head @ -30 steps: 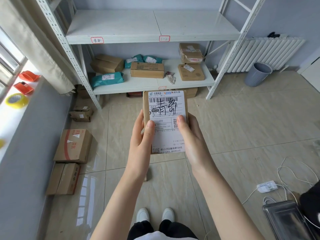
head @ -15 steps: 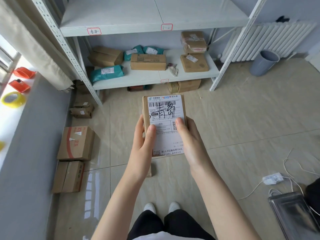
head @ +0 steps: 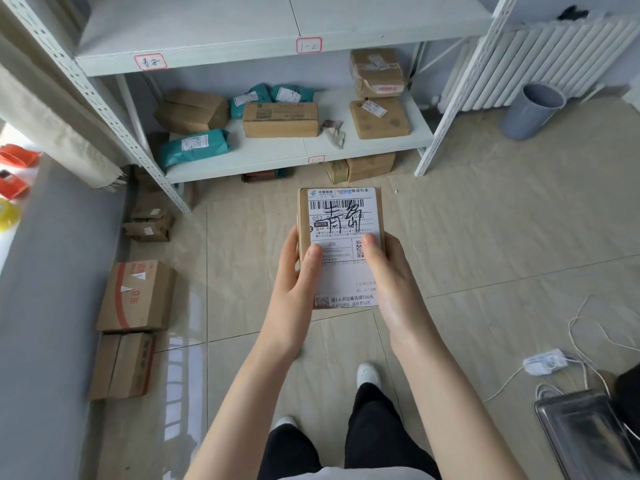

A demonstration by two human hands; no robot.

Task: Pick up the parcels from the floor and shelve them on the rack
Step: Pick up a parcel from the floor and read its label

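Observation:
A small brown parcel (head: 341, 216) with a white shipping label and black handwriting is held flat in front of me, above the tiled floor. My left hand (head: 296, 289) grips its left edge, thumb on the label. My right hand (head: 389, 285) grips its right edge the same way. The white metal rack (head: 277, 157) stands just ahead; its low shelf carries several brown boxes and teal bags. Two cardboard boxes (head: 138, 296) lie on the floor at the left, and smaller parcels (head: 150, 226) sit by the rack's leg.
A grey wall and window sill run along the left. A grey bin (head: 530, 112) and a white radiator (head: 540, 60) stand at the right. White cables and a charger (head: 545, 362) lie on the floor beside a metal tray (head: 588, 434). More boxes (head: 363, 168) sit under the rack.
I have stepped closer to the rack, which now looms larger and higher in view. The parcel stays gripped in both hands.

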